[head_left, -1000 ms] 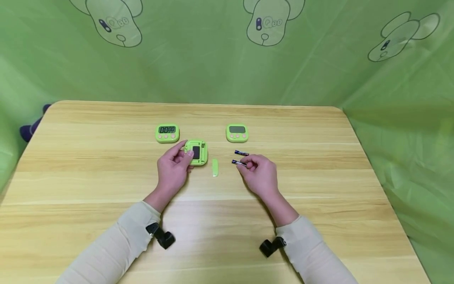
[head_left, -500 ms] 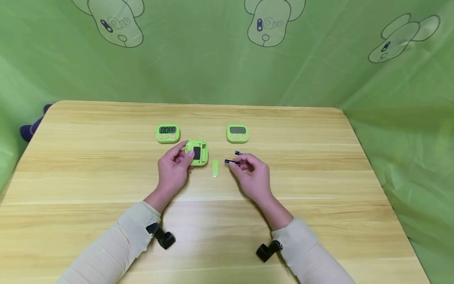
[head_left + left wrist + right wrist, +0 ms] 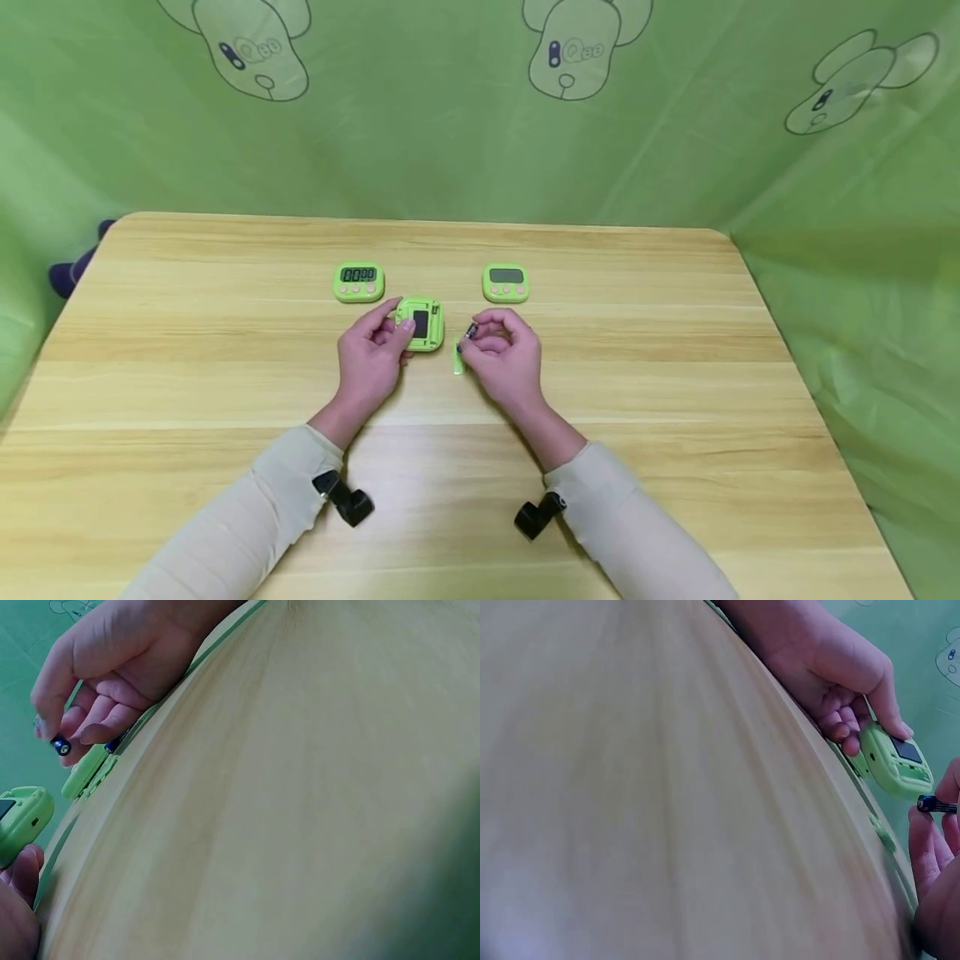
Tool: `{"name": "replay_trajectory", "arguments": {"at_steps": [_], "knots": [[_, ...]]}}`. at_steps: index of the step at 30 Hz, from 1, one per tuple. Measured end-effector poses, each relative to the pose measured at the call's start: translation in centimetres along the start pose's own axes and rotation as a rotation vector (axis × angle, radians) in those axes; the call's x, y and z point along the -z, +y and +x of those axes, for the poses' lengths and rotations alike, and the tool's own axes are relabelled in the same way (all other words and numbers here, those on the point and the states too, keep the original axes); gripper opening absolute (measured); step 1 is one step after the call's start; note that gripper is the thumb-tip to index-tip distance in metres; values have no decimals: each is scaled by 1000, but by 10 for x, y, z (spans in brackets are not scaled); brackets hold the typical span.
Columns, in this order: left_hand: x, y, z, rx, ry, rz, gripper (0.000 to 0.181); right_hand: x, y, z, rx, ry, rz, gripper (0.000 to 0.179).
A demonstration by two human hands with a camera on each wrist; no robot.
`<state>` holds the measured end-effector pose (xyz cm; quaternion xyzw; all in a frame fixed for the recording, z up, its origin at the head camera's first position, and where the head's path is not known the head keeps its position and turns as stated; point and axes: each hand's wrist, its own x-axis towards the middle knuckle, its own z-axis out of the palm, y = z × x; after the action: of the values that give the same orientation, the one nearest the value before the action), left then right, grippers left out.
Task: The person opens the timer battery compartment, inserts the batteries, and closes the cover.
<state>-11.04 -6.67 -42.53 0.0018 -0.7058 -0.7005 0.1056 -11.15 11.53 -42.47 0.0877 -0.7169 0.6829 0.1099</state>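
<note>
My left hand (image 3: pixel 369 354) grips a green digital timer (image 3: pixel 431 325) back side up, thumb across its dark rear panel; its battery compartment is uncovered. Between thumb and fingertips my right hand (image 3: pixel 510 354) pinches a dark battery (image 3: pixel 471 331), held tilted just right of the timer and apart from it. Partly under the right fingertips, a slim green battery cover (image 3: pixel 458 361) lies on the table. In the right wrist view the battery (image 3: pixel 928 804) is close to the open end of the timer (image 3: pixel 900 765). The second battery is hidden behind the right hand in the head view.
Two more green timers lie face up farther back: the left timer (image 3: pixel 358 282) shows digits, the right timer (image 3: pixel 506 283) has a blank screen. The wooden table (image 3: pixel 637 350) ends at a green curtain (image 3: pixel 420 150) behind and at the right.
My right hand has lifted the battery and carried it left toward the timer, turning it from level to tilted. The left hand keeps its hold on the timer almost unmoved.
</note>
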Motion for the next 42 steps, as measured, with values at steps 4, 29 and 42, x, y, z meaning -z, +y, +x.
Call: {"name": "replay_trajectory", "arguments": {"at_steps": [4,29,42], "knots": [[0,0,0,-9,-1,8,35,-9,-6,2,27,1,-3,26],[0,2,0,8,16,2,35,-28,-9,4,179,-44,-210,10],[1,4,0,78,-12,-18,34,-7,28,14,52,-287,-226,55]]}}
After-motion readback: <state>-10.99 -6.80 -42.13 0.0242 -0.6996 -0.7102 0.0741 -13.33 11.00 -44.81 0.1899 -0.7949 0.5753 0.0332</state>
